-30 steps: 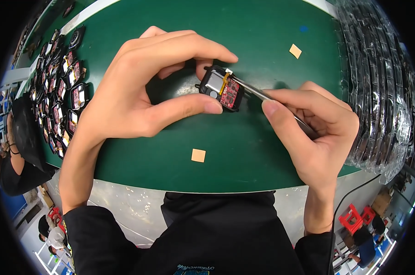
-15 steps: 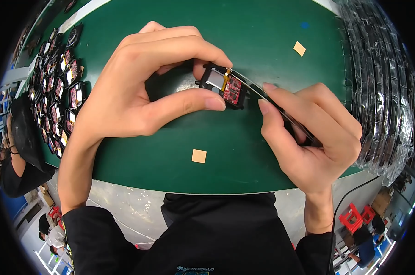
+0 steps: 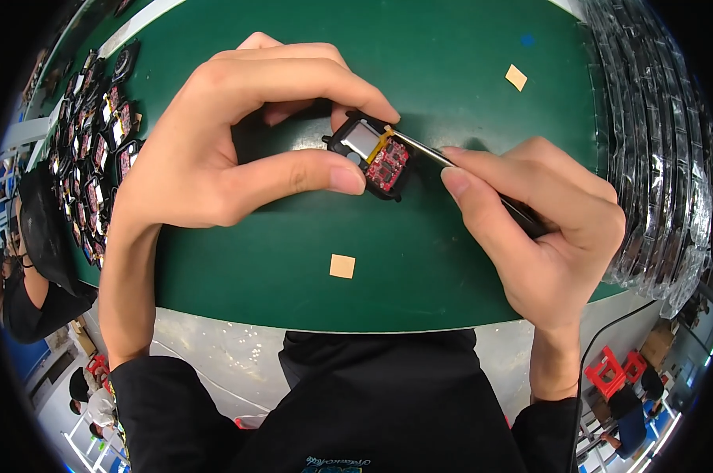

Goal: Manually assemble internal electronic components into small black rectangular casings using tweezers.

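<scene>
Between thumb and fingers, my left hand (image 3: 207,138) grips a small black open device casing (image 3: 394,194) above the green table. Inside it are a red circuit board (image 3: 389,164), a silver battery-like block (image 3: 362,136) and a strip of yellow tape (image 3: 378,148). My right hand (image 3: 549,213) is closed around slim metal tweezers (image 3: 426,150). Their tips reach the casing's upper right edge, by the end of the yellow strip. Whether they pinch the strip is too small to tell.
Many similar open casings (image 3: 96,154) crowd the table's left side. Stacked clear plastic trays (image 3: 648,158) stand along the right. Two small tan paper squares (image 3: 342,266) lie on the green table (image 3: 419,276). A black cable (image 3: 609,327) hangs near my right forearm.
The casing has shifted slightly left and down and turned a little in my left hand. The tweezers' prongs, visibly apart before, now look closer together.
</scene>
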`<state>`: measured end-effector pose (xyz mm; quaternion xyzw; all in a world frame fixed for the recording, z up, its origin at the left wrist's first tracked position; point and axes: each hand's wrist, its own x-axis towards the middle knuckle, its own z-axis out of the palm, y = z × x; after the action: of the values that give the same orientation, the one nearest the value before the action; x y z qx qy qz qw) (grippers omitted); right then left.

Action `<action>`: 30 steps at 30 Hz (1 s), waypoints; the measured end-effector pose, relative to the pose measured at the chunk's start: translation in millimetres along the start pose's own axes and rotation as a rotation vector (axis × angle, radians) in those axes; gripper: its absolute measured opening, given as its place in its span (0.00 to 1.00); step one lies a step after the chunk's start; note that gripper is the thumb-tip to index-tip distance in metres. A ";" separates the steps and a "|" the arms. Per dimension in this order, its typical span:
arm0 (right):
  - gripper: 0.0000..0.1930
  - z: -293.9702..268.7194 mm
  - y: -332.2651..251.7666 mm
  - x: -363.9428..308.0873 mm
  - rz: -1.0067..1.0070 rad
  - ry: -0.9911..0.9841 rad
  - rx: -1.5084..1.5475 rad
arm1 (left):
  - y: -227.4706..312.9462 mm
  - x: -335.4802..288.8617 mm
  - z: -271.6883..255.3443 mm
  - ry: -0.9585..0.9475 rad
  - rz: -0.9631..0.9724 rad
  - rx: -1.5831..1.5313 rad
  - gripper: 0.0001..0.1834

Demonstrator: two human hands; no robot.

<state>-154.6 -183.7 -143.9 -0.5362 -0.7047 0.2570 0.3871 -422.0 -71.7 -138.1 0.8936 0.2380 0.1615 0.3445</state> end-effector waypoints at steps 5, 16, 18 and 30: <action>0.10 0.6 1.3 -1.3 0.023 -0.007 0.038 | -3.4 0.7 0.7 -0.003 0.044 0.002 0.34; 0.11 3.9 2.7 -0.8 -0.030 -0.003 0.021 | -0.8 1.9 3.7 0.023 0.107 0.021 0.28; 0.11 5.5 2.7 -1.0 -0.028 0.004 0.007 | -1.1 1.3 3.7 0.013 0.116 0.059 0.28; 0.09 3.7 4.4 -6.7 -0.071 0.032 0.030 | 1.4 -1.6 1.2 -0.016 0.071 0.032 0.26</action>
<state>-154.4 -188.6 -151.2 -0.5090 -0.7130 0.2450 0.4154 -422.3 -74.0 -138.1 0.9082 0.2060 0.1627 0.3261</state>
